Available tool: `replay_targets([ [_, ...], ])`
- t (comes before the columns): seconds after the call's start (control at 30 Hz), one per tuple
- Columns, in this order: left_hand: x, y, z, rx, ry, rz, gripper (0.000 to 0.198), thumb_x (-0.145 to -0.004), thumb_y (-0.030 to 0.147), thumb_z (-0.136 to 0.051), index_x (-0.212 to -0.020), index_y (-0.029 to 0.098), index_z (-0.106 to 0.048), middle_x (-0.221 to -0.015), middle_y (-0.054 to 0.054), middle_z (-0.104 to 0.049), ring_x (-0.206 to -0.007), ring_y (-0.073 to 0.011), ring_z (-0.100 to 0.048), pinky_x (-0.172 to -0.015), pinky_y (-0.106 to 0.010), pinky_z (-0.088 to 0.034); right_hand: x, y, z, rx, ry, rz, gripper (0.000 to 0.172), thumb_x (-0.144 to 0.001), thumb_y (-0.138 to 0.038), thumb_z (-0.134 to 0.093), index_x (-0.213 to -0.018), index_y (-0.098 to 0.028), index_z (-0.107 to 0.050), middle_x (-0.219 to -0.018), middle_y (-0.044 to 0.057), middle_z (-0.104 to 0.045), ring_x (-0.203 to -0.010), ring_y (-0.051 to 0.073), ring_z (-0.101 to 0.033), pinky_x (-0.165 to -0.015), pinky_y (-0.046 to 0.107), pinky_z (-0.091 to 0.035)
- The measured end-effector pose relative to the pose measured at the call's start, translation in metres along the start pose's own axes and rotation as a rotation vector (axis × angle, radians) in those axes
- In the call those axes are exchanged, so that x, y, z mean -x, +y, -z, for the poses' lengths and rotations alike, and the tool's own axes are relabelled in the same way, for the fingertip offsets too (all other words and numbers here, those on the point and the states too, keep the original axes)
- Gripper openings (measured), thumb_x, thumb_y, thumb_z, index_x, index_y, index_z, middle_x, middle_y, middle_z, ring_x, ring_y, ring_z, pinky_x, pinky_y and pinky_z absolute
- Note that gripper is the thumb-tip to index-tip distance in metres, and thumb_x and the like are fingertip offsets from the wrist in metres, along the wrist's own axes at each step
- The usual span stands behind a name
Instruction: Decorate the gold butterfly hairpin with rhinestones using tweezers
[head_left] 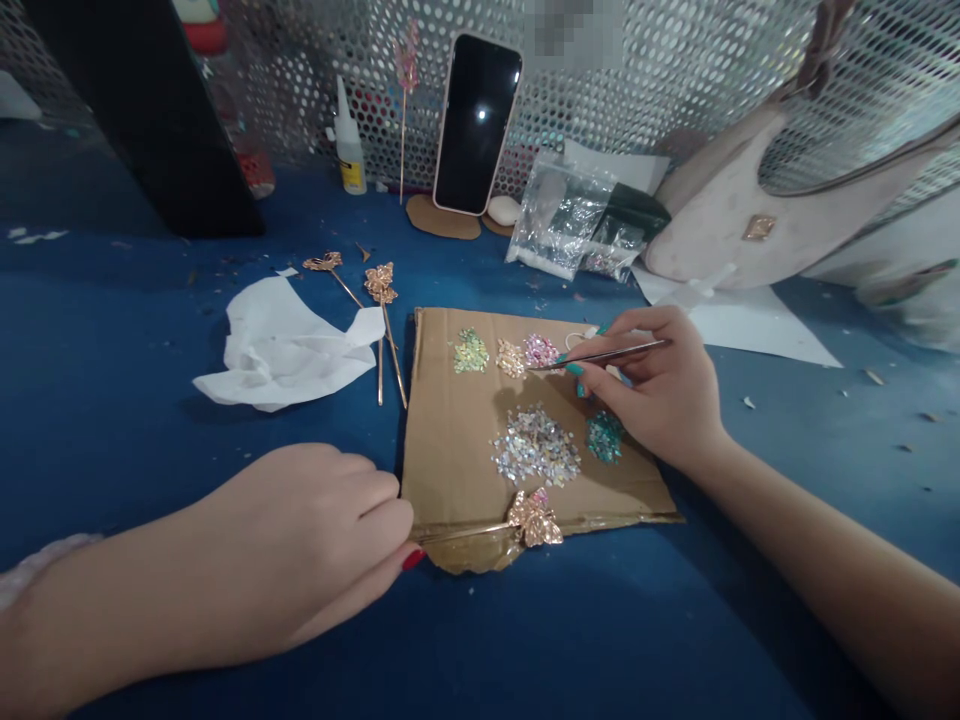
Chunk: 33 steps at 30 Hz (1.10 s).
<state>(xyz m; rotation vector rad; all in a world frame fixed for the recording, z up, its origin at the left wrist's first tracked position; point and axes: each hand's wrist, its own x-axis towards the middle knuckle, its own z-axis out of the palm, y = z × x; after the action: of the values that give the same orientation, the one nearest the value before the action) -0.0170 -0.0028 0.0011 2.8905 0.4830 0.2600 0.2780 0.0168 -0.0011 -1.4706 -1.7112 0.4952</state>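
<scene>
My left hand [322,545] is closed around the shaft of a rose-gold hairpin [535,516], whose leafy, butterfly-like head rests over the front edge of a cardboard sheet [450,430]. A bit of pink shows on that head. Between the fingers of my right hand [667,385] are thin metal tweezers [611,354], their tip close to the pale peach sequins [511,358] and pink sequins [541,350]. Green sequins [471,351], a larger silvery heap [535,447] and teal sequins [604,437] also lie on the cardboard.
Left of the cardboard are crumpled white paper [289,345] and more rose-gold hairpins [381,283]. Behind stand a glue bottle [349,150], a phone [478,125] and plastic bags [562,215]. A pale handbag [720,200] sits at right, a black panel [150,110] at left.
</scene>
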Motion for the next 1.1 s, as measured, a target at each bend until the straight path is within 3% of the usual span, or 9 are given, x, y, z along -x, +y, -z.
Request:
replay_targets([
  [0.27,0.000,0.000,0.000,-0.014,-0.036,0.011,0.027,-0.090,0.017,-0.037,-0.065,0.019,-0.047,-0.059,0.002,-0.049,-0.051,-0.0162,-0.043,-0.049,-0.029,-0.023,-0.004,-0.012,-0.002,-0.044,0.011,0.032,0.029,-0.073,-0.020,-0.066,-0.087,-0.029,-0.043,-0.080,-0.001,-0.069,-0.058,0.020,-0.066,-0.044,0.033,-0.052],
  [0.43,-0.002,0.001,0.003,-0.018,-0.015,-0.003,0.022,-0.087,0.020,-0.044,-0.065,0.019,-0.048,-0.058,0.001,-0.051,-0.049,-0.0156,-0.042,-0.048,-0.030,-0.023,-0.013,-0.015,-0.013,-0.083,-0.057,0.080,0.030,-0.073,-0.019,-0.066,-0.090,-0.030,-0.044,-0.082,0.000,-0.069,-0.071,0.021,-0.068,-0.057,0.036,-0.055],
  [0.67,0.001,0.002,0.002,-0.042,0.020,0.017,0.023,-0.087,0.021,-0.045,-0.064,0.018,-0.048,-0.057,0.001,-0.051,-0.048,-0.0150,-0.042,-0.046,-0.030,-0.020,-0.020,-0.019,-0.028,-0.104,-0.126,0.140,0.025,-0.074,-0.021,-0.064,-0.090,-0.028,-0.046,-0.079,0.000,-0.069,-0.072,0.020,-0.068,-0.058,0.035,-0.055],
  [1.1,0.001,0.001,0.001,-0.049,0.010,0.002,0.024,-0.087,0.019,-0.043,-0.064,0.018,-0.047,-0.057,0.001,-0.050,-0.048,-0.0154,-0.041,-0.047,-0.030,-0.020,-0.010,-0.002,0.000,-0.069,0.021,0.021,0.027,-0.071,-0.021,-0.066,-0.087,-0.026,-0.044,-0.080,0.002,-0.071,-0.067,0.021,-0.068,-0.047,0.032,-0.052],
])
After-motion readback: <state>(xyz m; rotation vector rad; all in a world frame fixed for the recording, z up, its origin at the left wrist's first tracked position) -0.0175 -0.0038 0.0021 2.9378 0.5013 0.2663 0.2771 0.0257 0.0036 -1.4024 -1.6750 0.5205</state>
